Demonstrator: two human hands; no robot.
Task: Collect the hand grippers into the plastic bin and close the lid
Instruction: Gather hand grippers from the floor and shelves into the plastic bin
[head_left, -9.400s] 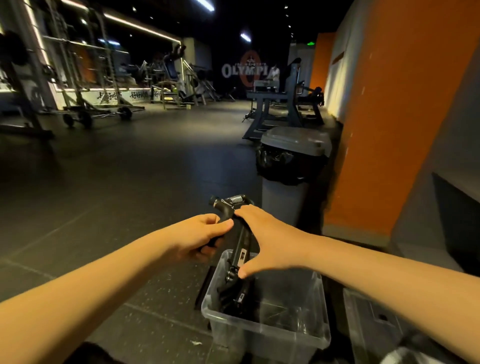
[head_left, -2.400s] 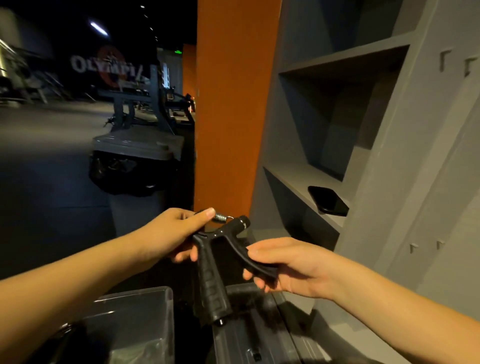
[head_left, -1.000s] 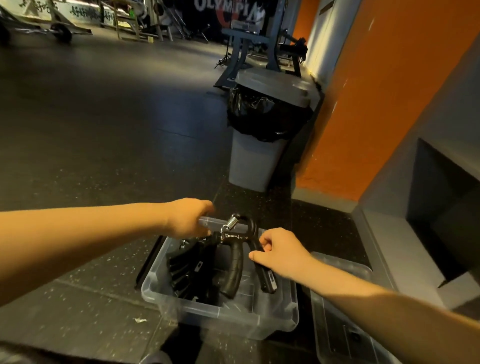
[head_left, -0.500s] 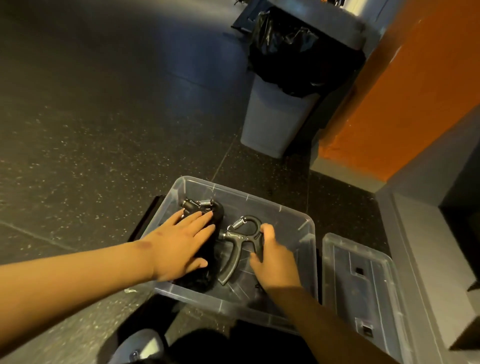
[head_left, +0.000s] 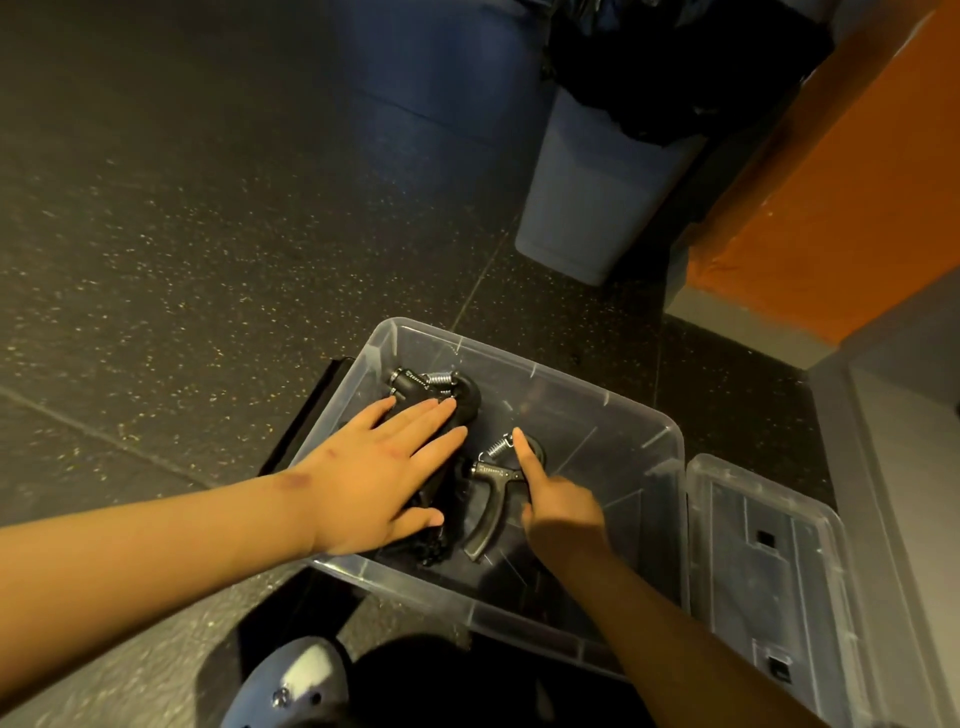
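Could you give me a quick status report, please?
Left hand flat on grippers in bin. Right hand nudging one. Lid off, beside bin.

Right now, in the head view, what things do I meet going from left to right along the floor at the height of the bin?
Left hand on the pile of grippers → single gripper → right hand → bin wall → lid.

The left hand (head_left: 382, 475) lies flat over a pile of grippers (head_left: 441, 395) in the bin (head_left: 654, 467), hiding how many. Beside the bin, the lid (head_left: 769, 571) and a shoe (head_left: 296, 686) run off the bottom edge.
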